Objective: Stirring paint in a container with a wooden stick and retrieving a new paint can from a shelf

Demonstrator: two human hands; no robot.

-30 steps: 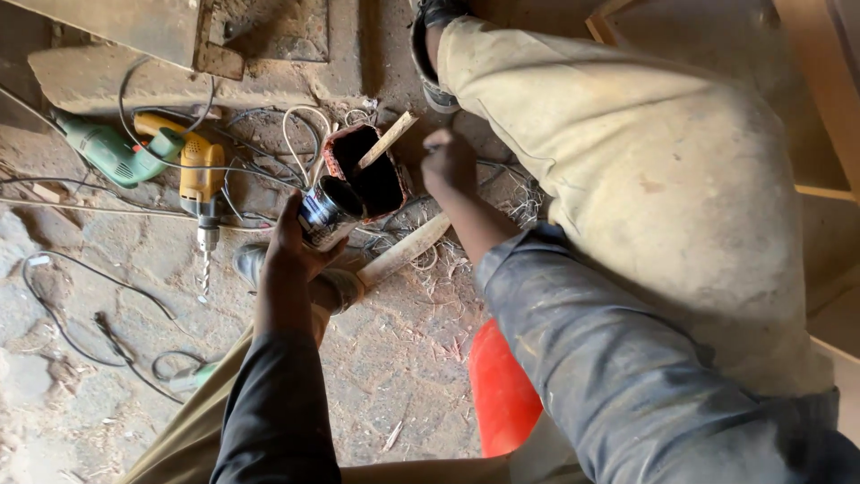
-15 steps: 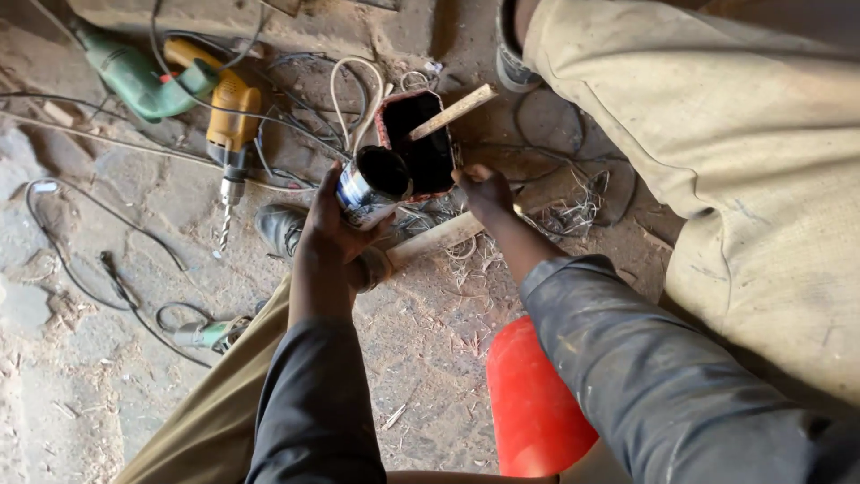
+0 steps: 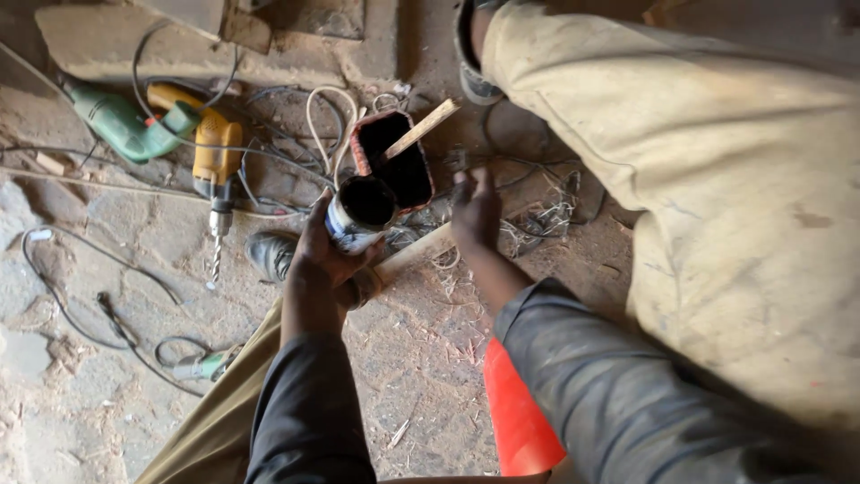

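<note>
My left hand [image 3: 324,255] grips a small open tin can [image 3: 360,213] with a dark inside and a printed label, held up over the dirt floor. Just beyond it sits a rectangular reddish container [image 3: 394,152] with a black inside and a flat wooden stick [image 3: 421,130] leaning out of it. My right hand [image 3: 475,211] hovers to the right of the can, fingers extended and apart, holding nothing, above a wooden strip [image 3: 417,254] that lies on the floor.
A yellow drill [image 3: 215,166] and a green power tool [image 3: 121,125] lie at the upper left among tangled cables [image 3: 296,108]. A red plastic object [image 3: 520,421] is under my right arm. My trouser legs and shoes [image 3: 269,254] frame the space.
The view has shifted so everything sits lower and further right in the frame. My left hand keeps hold of the can; my right hand has stayed beside it with fingers spread.
</note>
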